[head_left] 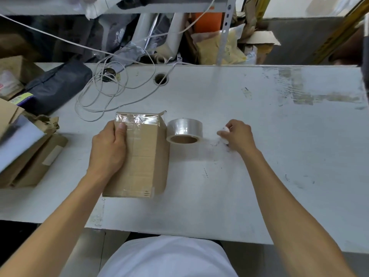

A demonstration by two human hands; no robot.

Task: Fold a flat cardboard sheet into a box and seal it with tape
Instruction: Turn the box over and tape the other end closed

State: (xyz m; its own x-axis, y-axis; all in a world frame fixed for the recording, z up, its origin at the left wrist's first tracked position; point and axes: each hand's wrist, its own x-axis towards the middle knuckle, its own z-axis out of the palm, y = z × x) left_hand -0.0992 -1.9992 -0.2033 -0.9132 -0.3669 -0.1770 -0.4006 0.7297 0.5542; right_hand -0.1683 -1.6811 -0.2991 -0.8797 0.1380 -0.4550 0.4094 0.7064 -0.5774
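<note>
1. Cardboard box (139,156): a few small dark printed marks sit at its near right corner, too small to read.
2. Yellow and purple label (22,97), far left of the box: it carries print, but the characters are blurred.
3. Package (8,84) at the left edge, beyond that label: faint red marks, unreadable.
4. No text, brand or number can be read anywhere.
</note>
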